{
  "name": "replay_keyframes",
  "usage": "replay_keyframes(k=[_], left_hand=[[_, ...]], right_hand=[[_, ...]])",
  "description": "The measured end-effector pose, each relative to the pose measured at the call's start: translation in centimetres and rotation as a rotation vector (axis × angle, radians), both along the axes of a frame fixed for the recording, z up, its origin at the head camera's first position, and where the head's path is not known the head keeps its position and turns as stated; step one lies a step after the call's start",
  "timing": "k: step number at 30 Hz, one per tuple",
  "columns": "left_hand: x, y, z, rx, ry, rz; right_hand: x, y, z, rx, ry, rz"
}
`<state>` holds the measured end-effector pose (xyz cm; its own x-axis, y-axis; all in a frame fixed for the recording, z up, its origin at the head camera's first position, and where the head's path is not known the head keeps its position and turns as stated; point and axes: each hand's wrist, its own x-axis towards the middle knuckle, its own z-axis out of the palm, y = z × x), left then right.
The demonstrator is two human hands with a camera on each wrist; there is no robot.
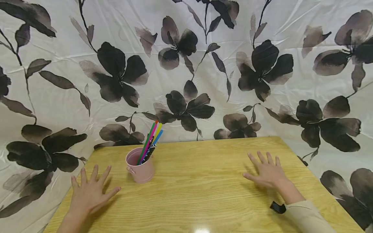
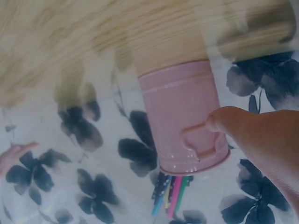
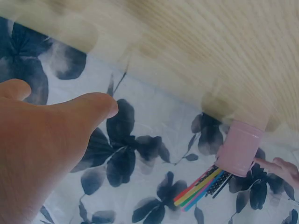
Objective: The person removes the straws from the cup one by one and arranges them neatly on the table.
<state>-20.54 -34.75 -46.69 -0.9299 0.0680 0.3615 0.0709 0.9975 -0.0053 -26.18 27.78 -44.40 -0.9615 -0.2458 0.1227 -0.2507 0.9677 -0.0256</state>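
Observation:
A pink metal bucket (image 1: 141,173) stands upright at the left of the table, with several slim coloured sticks (image 1: 144,147), like pens or pencils, leaning to the right in it. Left of the bucket, my left hand (image 1: 89,194) has its fingers spread and holds nothing; its thumb points towards the bucket but is apart from it. In the left wrist view the thumb overlaps the bucket's small handle (image 2: 201,147). My right hand (image 1: 267,173) is at the table's right side, fingers spread, holding nothing. Whether either palm touches the wood is unclear.
The wood-grain table (image 1: 198,181) narrows towards its back edge. Floral cloth (image 1: 186,77) hangs behind it and along both sides. A black strap piece (image 1: 277,207) sits at my right wrist beside a beige sleeve (image 1: 307,215).

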Motion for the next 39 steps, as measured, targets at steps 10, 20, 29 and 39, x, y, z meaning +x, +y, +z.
replay_keyframes(k=[10,20,29,39], left_hand=[[0.6,0.4,-0.2,-0.002,0.007,0.008],[0.0,0.4,0.1,0.000,0.019,0.001],[0.0,0.5,0.4,0.021,0.007,-0.014],[-0.6,1.7,2.1,0.165,-0.041,-0.109]], right_hand=[[0.3,0.3,-0.8,-0.005,0.007,-0.002],[0.1,-0.2,-0.6,-0.020,0.014,0.007],[0.0,-2.3,0.7,-0.163,0.139,0.111],[-1.0,-6.9,2.1,-0.360,0.275,0.198]])
